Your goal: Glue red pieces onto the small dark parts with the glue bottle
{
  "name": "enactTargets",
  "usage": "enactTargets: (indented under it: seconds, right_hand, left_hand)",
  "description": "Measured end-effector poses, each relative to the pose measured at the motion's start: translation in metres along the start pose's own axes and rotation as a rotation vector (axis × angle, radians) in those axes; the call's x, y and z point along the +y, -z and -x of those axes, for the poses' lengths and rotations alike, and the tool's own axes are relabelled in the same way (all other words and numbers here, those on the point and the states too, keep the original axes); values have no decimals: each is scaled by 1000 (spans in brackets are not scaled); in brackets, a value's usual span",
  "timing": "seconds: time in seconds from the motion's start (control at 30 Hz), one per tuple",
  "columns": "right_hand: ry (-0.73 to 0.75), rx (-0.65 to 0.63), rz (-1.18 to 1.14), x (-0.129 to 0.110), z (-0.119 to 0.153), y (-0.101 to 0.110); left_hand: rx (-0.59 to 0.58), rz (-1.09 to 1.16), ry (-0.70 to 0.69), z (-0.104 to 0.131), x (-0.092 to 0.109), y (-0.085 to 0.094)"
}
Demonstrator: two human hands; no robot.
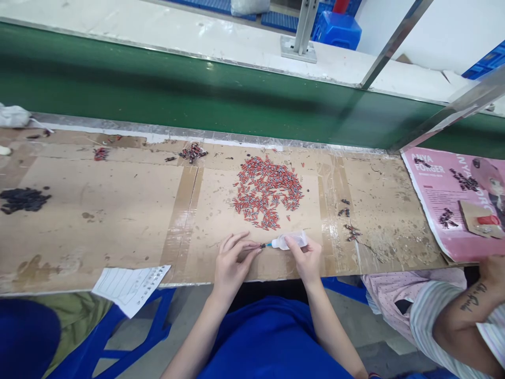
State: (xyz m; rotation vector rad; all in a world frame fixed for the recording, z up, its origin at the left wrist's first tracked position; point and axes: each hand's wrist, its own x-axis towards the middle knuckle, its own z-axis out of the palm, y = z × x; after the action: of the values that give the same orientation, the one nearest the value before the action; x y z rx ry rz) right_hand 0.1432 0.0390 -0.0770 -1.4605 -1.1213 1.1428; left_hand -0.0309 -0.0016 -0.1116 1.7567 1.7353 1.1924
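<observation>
My right hand (308, 259) is wrapped round a small clear squeeze bottle (291, 240) with a thin blue needle tip (269, 244) pointing left. Between the thumb and fingers of my left hand (232, 258) is a small dark part (262, 246), too tiny to name. The needle tip meets that part or lies right beside it; I cannot tell which. Just beyond both hands spreads a wide pile of small red parts with metallic ends (272, 189), lying loose on the cardboard sheet (221, 210).
Black pieces (24, 200) lie heaped at far left, and a small mixed heap (193, 152) sits at the back. A paper sheet (132, 284) overhangs the front edge. A co-worker's arm (469, 310) rests at right by a pink poster (430, 210). Behind runs a green belt (197, 89).
</observation>
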Motion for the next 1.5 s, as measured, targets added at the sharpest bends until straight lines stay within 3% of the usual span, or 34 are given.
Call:
enactTargets:
  seconds: [0.83, 0.9, 1.03, 1.1, 1.23, 1.33, 1.5]
  right_hand:
    - [-6, 12, -18, -2, 1, 1]
    - [14, 65, -19, 2, 2, 3]
    - [76, 355, -111, 13, 0, 12]
    - [96, 429, -159, 15, -4, 17]
    - [110, 363, -153, 9, -13, 24]
    - [115, 277, -100, 6, -19, 22]
    - [145, 271, 125, 12, -23, 13]
  left_hand:
    - [4, 4, 16, 0, 1, 1]
    - [4, 3, 21, 0, 1, 0]
    - [-4, 13, 33, 0, 2, 0]
    - [-21, 19, 37, 0, 2, 1]
    - [-40, 24, 45, -8, 4, 9]
    - [19, -52, 12, -22, 3, 15]
    - [-11, -197, -87, -46, 1, 8]
